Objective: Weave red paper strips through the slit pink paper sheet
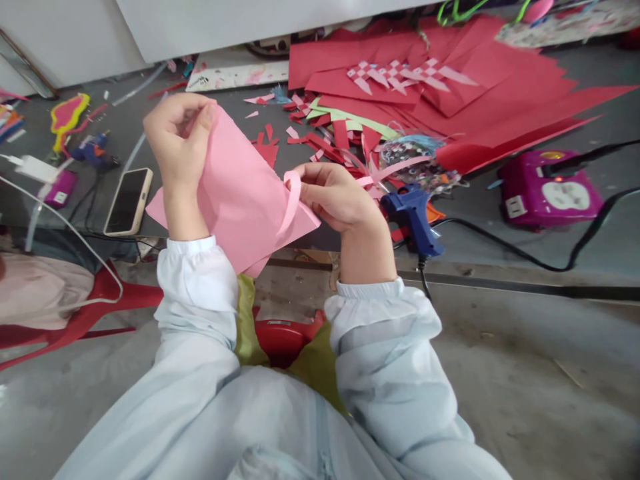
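My left hand is closed on the upper edge of a pink paper sheet, which hangs tilted above the table's front edge. More than one layer of pink paper shows at its lower corners. Beside the sheet's right corner, my right hand pinches a narrow pink paper strip. The strip curls over in a loop and lies across the sheet's right part; whether it is joined to the sheet I cannot tell. The fingertips of my right hand are partly hidden behind the strip.
Red paper sheets with woven pink-and-red pieces lie at the back. Scraps surround my right hand. A blue glue gun, a purple power socket and its cable stand right; a phone lies left.
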`<state>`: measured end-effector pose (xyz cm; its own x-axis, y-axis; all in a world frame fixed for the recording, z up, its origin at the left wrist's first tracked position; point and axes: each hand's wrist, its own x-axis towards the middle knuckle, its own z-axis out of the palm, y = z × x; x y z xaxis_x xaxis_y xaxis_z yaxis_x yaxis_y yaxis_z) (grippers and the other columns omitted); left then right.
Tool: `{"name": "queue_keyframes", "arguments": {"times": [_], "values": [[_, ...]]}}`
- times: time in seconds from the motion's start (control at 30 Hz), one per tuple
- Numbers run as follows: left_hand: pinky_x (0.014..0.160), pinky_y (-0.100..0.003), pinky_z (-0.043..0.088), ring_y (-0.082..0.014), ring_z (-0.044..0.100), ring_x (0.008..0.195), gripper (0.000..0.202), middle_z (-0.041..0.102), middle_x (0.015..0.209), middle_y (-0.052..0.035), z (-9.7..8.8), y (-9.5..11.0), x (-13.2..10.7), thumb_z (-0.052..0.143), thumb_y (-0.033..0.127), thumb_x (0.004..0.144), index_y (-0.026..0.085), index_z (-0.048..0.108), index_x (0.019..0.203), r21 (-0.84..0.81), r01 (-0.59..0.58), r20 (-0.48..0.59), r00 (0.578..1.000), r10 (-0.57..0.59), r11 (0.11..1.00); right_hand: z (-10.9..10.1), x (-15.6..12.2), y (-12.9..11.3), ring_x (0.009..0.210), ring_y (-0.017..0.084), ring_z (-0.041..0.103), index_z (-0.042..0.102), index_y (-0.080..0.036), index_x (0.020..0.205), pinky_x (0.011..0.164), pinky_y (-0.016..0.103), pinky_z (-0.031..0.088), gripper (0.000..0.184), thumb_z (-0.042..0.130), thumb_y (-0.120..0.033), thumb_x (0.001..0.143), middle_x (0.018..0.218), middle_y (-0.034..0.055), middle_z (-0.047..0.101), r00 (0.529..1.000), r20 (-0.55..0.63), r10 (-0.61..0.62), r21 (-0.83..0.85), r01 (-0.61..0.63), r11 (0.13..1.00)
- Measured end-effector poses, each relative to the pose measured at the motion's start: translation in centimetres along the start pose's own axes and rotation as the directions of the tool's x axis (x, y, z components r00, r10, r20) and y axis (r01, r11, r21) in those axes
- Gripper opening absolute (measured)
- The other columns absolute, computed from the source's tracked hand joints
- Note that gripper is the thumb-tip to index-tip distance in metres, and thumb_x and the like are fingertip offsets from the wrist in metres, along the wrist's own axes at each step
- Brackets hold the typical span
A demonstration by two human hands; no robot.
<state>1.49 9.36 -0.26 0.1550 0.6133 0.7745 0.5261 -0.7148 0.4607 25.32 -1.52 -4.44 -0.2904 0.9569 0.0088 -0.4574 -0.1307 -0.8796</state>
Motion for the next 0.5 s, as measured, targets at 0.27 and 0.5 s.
{"name": "queue_keyframes", "arguments": {"times": [0.27,0.5], "values": [[0.069,-0.039,0.058,-0.0186,0.068,0.074,0.054,0.070,0.078,-0.0042,-0.04,-0.52,0.16,0.062,0.073,0.083,0.021,0.072,0.085,-0.006,-0.068,-0.033,0.997,0.068,0.998,0.24,-0.26,-0.22,0.062,0.004,0.051,0.068,-0.016,0.071,0.059,0.019,0.041,0.032,0.091,-0.034,0.059,0.071,-0.0041,0.061,0.998,0.018,-0.057,-0.007,0.057,0.998],[0.074,-0.041,0.058,-0.0200,0.068,0.078,0.042,0.071,0.083,-0.0029,-0.23,-0.63,0.08,0.065,0.069,0.083,0.028,0.072,0.088,-0.003,-0.034,0.004,0.999,0.034,0.999,-0.20,-0.13,-0.10,0.057,0.006,0.052,0.070,-0.016,0.072,0.051,0.020,0.038,0.039,0.093,-0.040,0.052,0.065,-0.0034,0.062,0.999,0.017,0.042,-0.054,-0.041,0.998]]}}
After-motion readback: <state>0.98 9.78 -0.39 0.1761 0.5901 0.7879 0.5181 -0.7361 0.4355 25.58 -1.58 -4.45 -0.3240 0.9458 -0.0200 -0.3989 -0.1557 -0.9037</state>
